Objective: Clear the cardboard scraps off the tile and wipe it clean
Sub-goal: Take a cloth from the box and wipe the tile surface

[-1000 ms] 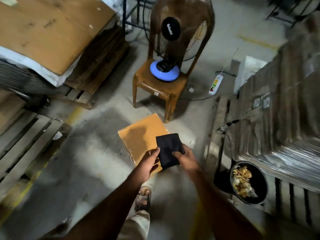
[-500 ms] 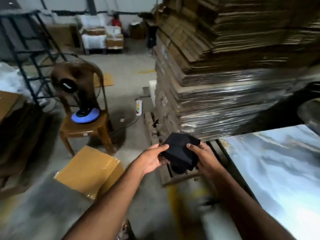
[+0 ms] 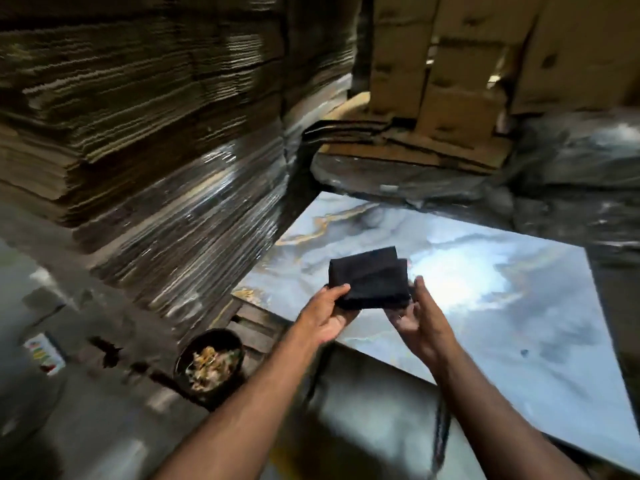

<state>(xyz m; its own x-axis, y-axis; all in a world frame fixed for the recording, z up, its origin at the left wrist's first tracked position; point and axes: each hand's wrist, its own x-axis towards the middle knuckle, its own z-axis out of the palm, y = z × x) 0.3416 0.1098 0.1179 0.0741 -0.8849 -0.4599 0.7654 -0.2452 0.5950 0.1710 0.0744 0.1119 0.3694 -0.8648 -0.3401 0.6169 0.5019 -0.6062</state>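
Note:
A folded black cloth (image 3: 369,277) is held above the near left part of a glossy marbled blue-grey tile (image 3: 502,306). My left hand (image 3: 327,315) grips the cloth's lower left corner. My right hand (image 3: 417,317) holds its lower right edge from below. A bright light glare lies on the tile just right of the cloth. One small dark speck (image 3: 524,352) sits on the tile's right part; no cardboard scraps show on the tile. A black bowl (image 3: 209,365) with cardboard scraps stands on the floor, lower left of the tile.
A tall wrapped stack of flat cardboard (image 3: 138,150) stands close on the left of the tile. More cardboard boxes (image 3: 450,81) and plastic-wrapped goods (image 3: 571,174) crowd the far side. A wooden pallet (image 3: 256,323) edge shows beside the bowl. A power strip (image 3: 43,353) lies on the floor, far left.
My view has swung right from the chair and floor onto the tile. Both hands have carried the black cloth over the tile's near left part.

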